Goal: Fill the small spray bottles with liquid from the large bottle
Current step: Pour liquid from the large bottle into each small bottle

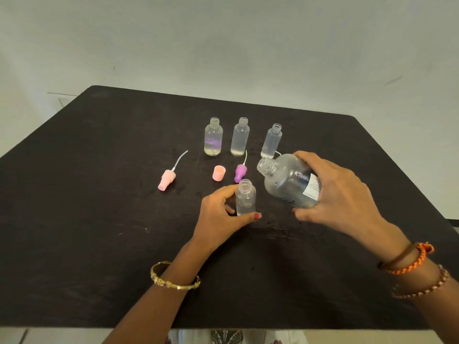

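My right hand (340, 194) grips the large clear bottle (285, 181), tilted with its open neck pointing up-left, just right of a small uncapped spray bottle (245, 198). My left hand (221, 217) holds that small bottle upright on the black table (99, 219), thumb and fingers round its lower body. Three more small open bottles stand in a row behind: one with a purple label (213, 137), a middle one (240, 137) and a right one (272, 141), each with a little liquid at the bottom.
A pink spray head with its tube (167, 178) lies at the left. A pink cap (218, 173) and a purple spray head (240, 173) sit between the row and my hands. A pale wall rises behind the table.
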